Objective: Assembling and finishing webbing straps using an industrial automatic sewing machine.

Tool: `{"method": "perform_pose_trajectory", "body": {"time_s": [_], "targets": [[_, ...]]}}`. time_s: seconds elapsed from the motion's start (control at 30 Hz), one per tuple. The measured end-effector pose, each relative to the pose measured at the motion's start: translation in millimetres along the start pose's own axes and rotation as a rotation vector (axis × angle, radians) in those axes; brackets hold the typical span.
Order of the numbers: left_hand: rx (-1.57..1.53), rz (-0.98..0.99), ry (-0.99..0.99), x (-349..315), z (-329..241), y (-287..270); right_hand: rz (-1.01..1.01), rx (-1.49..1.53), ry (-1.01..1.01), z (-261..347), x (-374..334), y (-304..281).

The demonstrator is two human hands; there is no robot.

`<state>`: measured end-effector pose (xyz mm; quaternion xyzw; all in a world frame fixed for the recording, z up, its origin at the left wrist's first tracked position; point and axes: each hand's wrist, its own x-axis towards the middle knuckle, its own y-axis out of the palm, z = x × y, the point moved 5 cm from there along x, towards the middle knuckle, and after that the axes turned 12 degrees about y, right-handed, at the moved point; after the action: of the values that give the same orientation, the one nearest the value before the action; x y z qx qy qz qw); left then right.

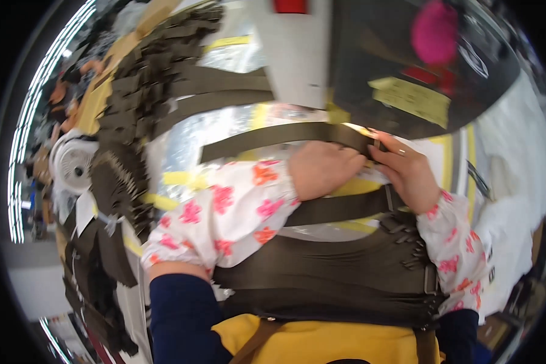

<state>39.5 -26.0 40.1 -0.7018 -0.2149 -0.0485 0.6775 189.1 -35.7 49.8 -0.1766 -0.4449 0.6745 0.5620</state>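
Note:
An olive webbing strap (255, 139) runs across the work surface to both my hands. My left hand (329, 171) is closed on it near its right end, with most fingertips hidden. My right hand (410, 173) pinches the same end, where part of a metal buckle (377, 144) shows between the fingers. Just below my hands lies a second olive strap (340, 207) with a rectangular metal buckle (389, 198) at its right end. Nearest my body is a thick bundle of olive straps (321, 267), buckles along its right side.
Beyond my hands stands what looks like a sewing machine, with a pale upright part (294, 54) and a dark body (370, 60) carrying a pink fluffy ball (434, 31). Strap pieces are heaped (145, 85) at the left, near a white fan (74, 162). White fabric (515, 200) lies right.

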Motion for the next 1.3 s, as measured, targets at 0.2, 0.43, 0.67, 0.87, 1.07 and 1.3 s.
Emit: {"method": "perform_pose_trajectory", "body": {"time_s": [0.2, 0.43, 0.67, 0.87, 1.07, 1.3], "targets": [[0.262, -0.179, 0.138, 22.0, -3.5, -15.0, -0.102, 0.043, 0.054, -14.5, -8.9, 0.8], [0.123, -0.133, 0.233, 7.2, 15.8, -8.4, -0.036, 0.039, 0.043, -11.4, -16.9, 5.7], [0.062, -0.033, 0.117, 13.0, 15.9, -3.0, -0.118, -0.079, 0.044, -10.1, -19.6, 2.8], [0.117, -0.095, 0.2, 22.3, 14.5, -2.0, -0.151, -0.408, -0.126, 1.7, -16.7, -2.0], [0.035, -0.17, 0.158, 2.9, 20.7, 2.1, -0.123, -0.39, -0.105, 3.4, -14.8, 6.1], [-0.17, 0.066, -0.202, 8.7, 23.1, 5.5, -0.079, -0.323, -0.035, -3.7, -23.3, -5.5]]}}
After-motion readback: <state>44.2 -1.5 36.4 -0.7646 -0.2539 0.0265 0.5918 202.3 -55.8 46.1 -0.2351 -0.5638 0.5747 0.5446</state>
